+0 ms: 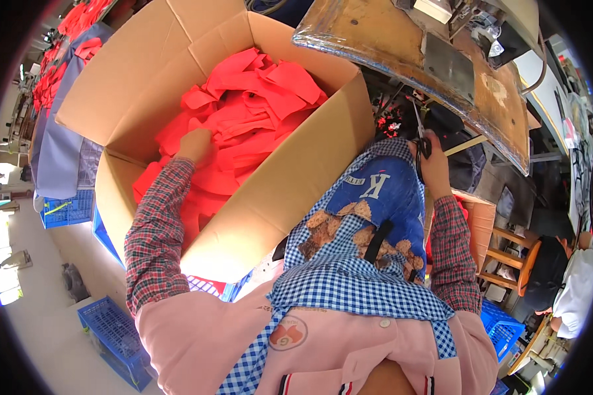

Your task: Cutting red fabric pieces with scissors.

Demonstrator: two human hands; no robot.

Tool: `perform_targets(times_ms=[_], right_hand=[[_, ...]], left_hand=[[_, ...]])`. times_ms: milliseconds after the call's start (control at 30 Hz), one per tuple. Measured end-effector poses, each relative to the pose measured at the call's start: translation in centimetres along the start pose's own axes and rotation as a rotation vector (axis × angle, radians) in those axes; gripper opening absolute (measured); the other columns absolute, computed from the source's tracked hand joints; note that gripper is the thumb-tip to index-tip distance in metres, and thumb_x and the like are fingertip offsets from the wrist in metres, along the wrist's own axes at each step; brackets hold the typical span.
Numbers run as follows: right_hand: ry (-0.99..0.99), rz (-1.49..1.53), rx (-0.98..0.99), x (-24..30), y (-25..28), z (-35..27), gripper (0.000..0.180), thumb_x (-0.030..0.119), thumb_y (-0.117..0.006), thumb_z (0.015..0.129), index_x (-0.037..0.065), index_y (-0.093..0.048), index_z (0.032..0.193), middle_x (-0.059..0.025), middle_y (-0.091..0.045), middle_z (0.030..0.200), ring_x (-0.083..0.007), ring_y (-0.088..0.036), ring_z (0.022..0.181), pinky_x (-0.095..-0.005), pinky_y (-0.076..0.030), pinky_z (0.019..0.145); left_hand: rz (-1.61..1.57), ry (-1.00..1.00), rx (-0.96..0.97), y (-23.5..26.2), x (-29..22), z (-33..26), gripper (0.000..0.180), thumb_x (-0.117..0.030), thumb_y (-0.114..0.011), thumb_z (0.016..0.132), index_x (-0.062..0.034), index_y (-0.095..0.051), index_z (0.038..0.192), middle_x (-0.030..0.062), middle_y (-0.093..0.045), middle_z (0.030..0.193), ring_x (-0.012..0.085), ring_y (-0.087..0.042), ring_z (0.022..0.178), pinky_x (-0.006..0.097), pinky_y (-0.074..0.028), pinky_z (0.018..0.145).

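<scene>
Left hand [194, 145] reached down into box [296, 178], fingers buried among red cloth pieces [250, 112]; closed or not, could not be told, fingertips hidden in pile. Right hand [435, 168] closed on scissors [422, 138], handles in fist, blades pointing up and away toward table [487, 92] edge just above.

Cloth pieces heaped loose in box, filling it from just under left hand out to far wall, some lapping up near side beside wrist. Judged light, limp and thin: likely to slump and drape when lifted, to cling to neighbours, and to come up several at once. No fragility noted; little slip expected, surface looking matt. Best taken by pinch at a free edge or corner lying topmost, beside fingers, rather than by grab into the mass.

Box stood open at left of lap, flaps raised beyond hand, walls stiff. Apron [362, 263], blue check with patches, lay between both forearms. Blue crates [112, 336] sat on floor below left elbow, well apart from grip. More red cloth [79, 20] noted on bench far beyond box.
</scene>
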State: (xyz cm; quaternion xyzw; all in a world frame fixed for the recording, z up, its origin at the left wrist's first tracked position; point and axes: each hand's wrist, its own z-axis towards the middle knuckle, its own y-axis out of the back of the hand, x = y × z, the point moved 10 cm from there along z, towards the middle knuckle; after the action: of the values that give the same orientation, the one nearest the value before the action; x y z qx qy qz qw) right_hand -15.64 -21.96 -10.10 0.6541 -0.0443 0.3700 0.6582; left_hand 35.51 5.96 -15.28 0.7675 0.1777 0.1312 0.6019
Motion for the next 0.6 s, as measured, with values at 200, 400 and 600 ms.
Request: perform_targets(times_ms=[200,400,600], right_hand=[[0.005,0.286,-0.019,2.9,3.6,-4.2,0.052,0.033,-0.073,0.086,0.002,-0.05,0.121,-0.0077,-0.061,0.082,-0.0168,-0.057,0.069,-0.0298,-0.047,0.067],[-0.213,1.005,0.31,8.0,1.2,-5.5,0.038,0.018,-0.067,0.09,0.007,-0.052,0.123,0.0022,-0.056,0.08,-0.0066,-0.053,0.062,-0.0215,-0.043,0.055],[-0.48,1.549,0.531,14.7,-1.6,-7.0,0.039,0.031,-0.058,0.096,0.007,-0.048,0.125,-0.0102,-0.064,0.097,-0.0168,-0.065,0.087,-0.0294,-0.054,0.071]], left_hand=[[0.014,0.252,-0.257,13.2,2.4,0.7,0.032,-0.033,-0.06,0.09,-0.0054,-0.069,0.104,0.0205,-0.068,0.093,0.0382,-0.065,0.087,0.045,-0.052,0.073],[-1.215,0.032,-0.691,24.9,-5.0,-4.4,0.028,-0.027,-0.062,0.094,-0.0053,-0.067,0.112,0.0044,-0.069,0.096,0.0102,-0.063,0.083,0.029,-0.052,0.072],[-1.579,-0.28,-0.638,25.3,-15.7,-6.5,0.024,-0.021,-0.055,0.099,-0.006,-0.059,0.118,-0.0002,-0.063,0.096,0.0077,-0.06,0.084,0.026,-0.051,0.078]])
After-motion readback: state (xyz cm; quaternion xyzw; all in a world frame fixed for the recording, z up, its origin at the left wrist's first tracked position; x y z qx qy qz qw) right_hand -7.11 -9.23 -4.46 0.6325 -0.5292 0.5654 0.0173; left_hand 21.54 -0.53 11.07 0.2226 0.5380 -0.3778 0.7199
